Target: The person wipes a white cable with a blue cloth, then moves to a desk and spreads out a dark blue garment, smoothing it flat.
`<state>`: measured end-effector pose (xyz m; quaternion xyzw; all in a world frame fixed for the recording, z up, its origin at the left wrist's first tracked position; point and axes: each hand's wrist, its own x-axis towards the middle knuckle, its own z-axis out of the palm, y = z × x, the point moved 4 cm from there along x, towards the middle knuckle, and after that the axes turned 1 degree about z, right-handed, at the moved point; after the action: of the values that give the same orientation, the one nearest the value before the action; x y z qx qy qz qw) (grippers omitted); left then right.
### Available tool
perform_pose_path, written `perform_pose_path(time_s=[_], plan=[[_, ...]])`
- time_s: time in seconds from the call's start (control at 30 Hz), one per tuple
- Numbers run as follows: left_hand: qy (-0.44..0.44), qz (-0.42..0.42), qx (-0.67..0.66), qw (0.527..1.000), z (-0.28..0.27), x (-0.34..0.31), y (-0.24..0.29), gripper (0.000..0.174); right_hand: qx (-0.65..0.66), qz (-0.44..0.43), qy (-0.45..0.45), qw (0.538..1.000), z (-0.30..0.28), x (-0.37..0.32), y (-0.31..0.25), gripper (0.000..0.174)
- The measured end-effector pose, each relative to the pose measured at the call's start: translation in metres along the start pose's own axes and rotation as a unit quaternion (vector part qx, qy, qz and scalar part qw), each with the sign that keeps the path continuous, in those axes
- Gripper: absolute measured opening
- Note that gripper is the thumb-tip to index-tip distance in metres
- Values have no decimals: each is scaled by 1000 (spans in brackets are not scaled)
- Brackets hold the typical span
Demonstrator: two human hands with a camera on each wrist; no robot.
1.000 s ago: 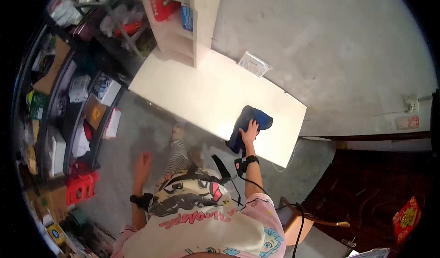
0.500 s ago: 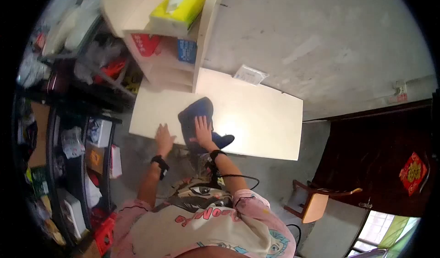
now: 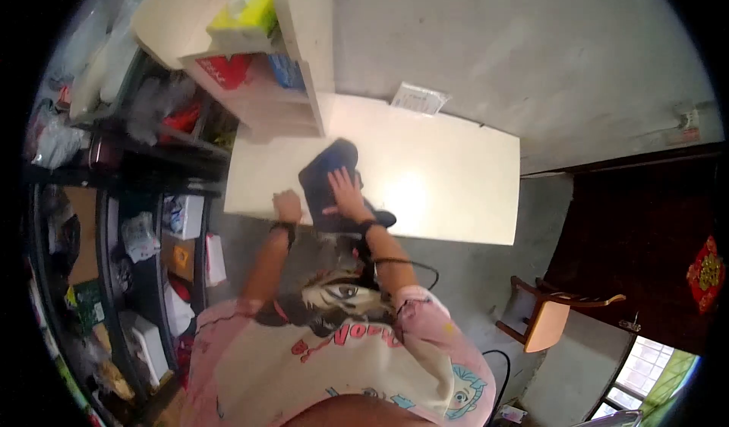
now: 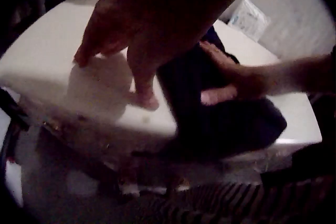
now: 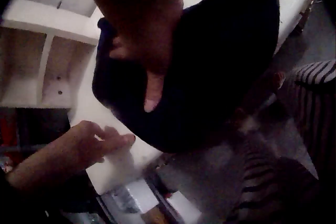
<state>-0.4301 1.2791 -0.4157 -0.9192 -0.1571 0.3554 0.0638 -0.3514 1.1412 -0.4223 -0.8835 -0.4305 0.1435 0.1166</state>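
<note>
A dark blue cloth item (image 3: 319, 184) lies on the left part of the white desk (image 3: 456, 176), partly over its front edge. My right hand (image 3: 348, 196) rests on top of it with fingers spread, and in the right wrist view the thumb presses on the dark cloth (image 5: 226, 50). Just left of the cloth, my left hand (image 3: 288, 207) is at the desk's front edge and holds nothing. The left wrist view shows the left hand (image 4: 121, 40) with fingers and thumb apart, fingertips down near the desk top, beside the cloth (image 4: 184, 87).
A shelf unit (image 3: 292, 116) with a yellow tissue pack (image 3: 247, 18) stands on the desk's left end. A flat white packet (image 3: 419, 99) lies by the wall. Loaded dark shelves (image 3: 156, 275) are at the left; a wooden chair (image 3: 548, 325) stands at the right.
The blue cloth and my right hand have moved left along the desk from its right part. My left hand has come up from beside the body to the desk edge.
</note>
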Motion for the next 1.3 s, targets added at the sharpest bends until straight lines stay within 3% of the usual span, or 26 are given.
perform_pose_path(time_s=[0.03,0.07,0.1,0.13,0.17,0.2,0.23,0.27,0.3,0.33,0.37,0.43,0.5,0.6,0.67,0.73,0.77,0.83,0.87,0.93,0.97,1.0,1.07,1.13,1.17,1.3], plan=[[10,-11,-108,994,11,22,-3,49,-9,-19,-3,1000,-4,1,3,108],[17,-26,-200,979,-13,11,-3,48,-20,-37,-1,999,-9,6,9,108],[16,-18,-252,967,-25,9,2,54,-19,-50,15,998,-12,6,12,104],[101,-83,-313,941,-19,17,11,63,-13,-35,-32,999,-11,8,16,87],[228,1,-416,880,-31,12,24,84,-26,-30,7,999,4,10,23,79],[313,18,-332,890,-45,5,47,75,-42,-23,46,998,19,10,34,71],[344,57,-297,889,-61,-7,74,68,-8,-12,23,1000,0,-3,39,60],[256,71,-334,904,-64,-3,104,56,-10,-16,25,1000,-5,-11,52,60],[270,142,-105,947,-80,-14,140,49,-56,1,14,998,-7,-20,68,57],[200,86,-206,954,-87,-21,167,48,-102,20,3,995,-8,-31,88,53],[225,91,-186,952,-83,-13,196,50,-108,26,13,994,-13,-47,110,52],[301,146,-217,917,-86,-14,247,35,-112,62,34,991,-25,-86,158,51],[259,230,-280,895,-103,-31,291,21,-110,126,52,985,-35,-137,201,50],[232,370,-289,852,-93,-33,368,19,-105,207,91,968,-37,-215,265,52],[212,396,-241,860,-112,-67,388,18,-131,275,19,952,-57,-265,282,55],[195,443,-208,850,-98,-73,410,20,-118,304,55,944,-56,-309,309,51],[187,433,-212,856,-98,-82,408,22,-121,304,55,943,-64,-312,312,51],[134,416,-202,876,-89,-80,408,26,38,495,29,868,-82,-329,327,42],[96,398,-226,884,-81,-75,402,27,34,492,28,869,-88,-325,328,42],[104,411,-243,872,-81,-78,370,25,37,508,60,859,-98,-312,332,34],[156,425,-266,851,-66,-65,359,25,56,497,136,855,-93,-303,340,29],[211,437,-286,826,-50,-50,345,25,54,490,140,859,-98,-289,339,29],[246,372,-366,817,-38,-40,301,22,-9,505,34,862,-110,-259,323,24],[202,250,-454,831,-32,-40,251,22,-24,476,12,879,-115,-231,309,23],[293,223,-493,789,-10,-32,231,22,-59,448,6,892,-107,-217,305,21],[213,96,-512,827,-7,-39,150,24,-116,364,5,924,-100,-150,264,21]])
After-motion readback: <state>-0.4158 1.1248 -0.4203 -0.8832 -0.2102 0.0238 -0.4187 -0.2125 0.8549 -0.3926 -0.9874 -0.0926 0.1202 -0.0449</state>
